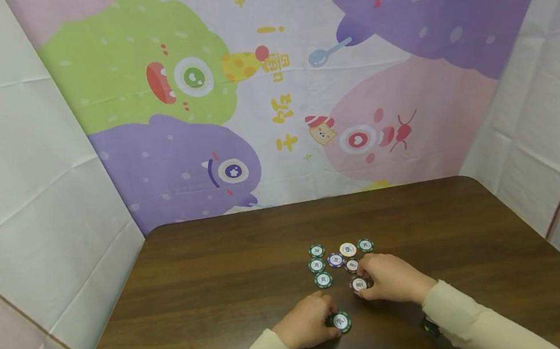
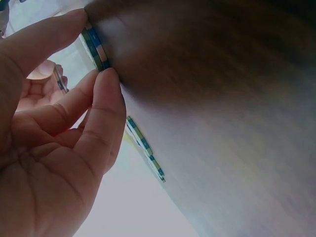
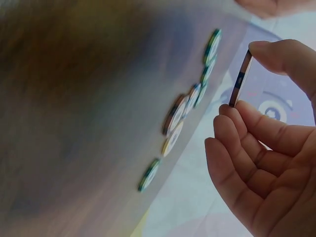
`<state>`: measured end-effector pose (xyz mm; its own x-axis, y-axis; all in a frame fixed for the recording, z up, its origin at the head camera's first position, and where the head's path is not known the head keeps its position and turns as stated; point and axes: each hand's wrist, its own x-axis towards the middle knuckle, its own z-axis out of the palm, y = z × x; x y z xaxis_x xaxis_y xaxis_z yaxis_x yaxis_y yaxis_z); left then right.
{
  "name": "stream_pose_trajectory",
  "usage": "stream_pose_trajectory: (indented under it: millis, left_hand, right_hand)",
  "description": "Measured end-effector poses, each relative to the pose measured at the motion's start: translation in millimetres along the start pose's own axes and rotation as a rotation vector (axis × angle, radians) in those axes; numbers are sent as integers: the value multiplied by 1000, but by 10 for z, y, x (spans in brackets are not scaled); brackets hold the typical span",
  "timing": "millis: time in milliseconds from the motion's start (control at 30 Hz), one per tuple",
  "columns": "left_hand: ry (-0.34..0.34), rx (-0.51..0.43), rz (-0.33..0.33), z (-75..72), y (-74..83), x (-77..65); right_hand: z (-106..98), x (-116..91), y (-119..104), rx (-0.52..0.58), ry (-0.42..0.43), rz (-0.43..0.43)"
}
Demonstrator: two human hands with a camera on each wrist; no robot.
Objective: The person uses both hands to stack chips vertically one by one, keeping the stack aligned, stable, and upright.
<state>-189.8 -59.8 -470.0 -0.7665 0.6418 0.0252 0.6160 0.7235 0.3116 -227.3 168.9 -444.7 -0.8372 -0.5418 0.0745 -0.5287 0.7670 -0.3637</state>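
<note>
My left hand [image 1: 308,322] pinches a green-edged poker chip [image 1: 342,322] between thumb and fingers, low over the near part of the table. In the left wrist view its edge [image 2: 95,48] shows two layers, like two chips stacked. My right hand [image 1: 394,278] holds a brown-edged poker chip [image 1: 359,284] marked 100 by its rim. The right wrist view shows that chip [image 3: 241,79] edge-on between thumb and fingertips, above the table. Just beyond it lies another dark-edged chip [image 1: 352,266], partly behind the fingers.
Three green chips [image 1: 317,265] form a column left of a blue chip [image 1: 336,259]. A yellow-edged chip [image 1: 348,249] and a green chip [image 1: 365,245] lie farther right on the brown table [image 1: 210,286]. A dark object [image 1: 430,326] shows beside my right sleeve.
</note>
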Motion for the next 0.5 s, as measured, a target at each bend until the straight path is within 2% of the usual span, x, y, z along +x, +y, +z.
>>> stream_pose_trajectory:
  millis: [233,500]
  left_hand:
    - [-11,-8,-16,25,-4,10]
    - [-4,-9,-16,32,-9,14]
  right_hand:
    - [47,-55,-137,-5,-5,-90]
    - [110,-77,-286,-17,-63,-133]
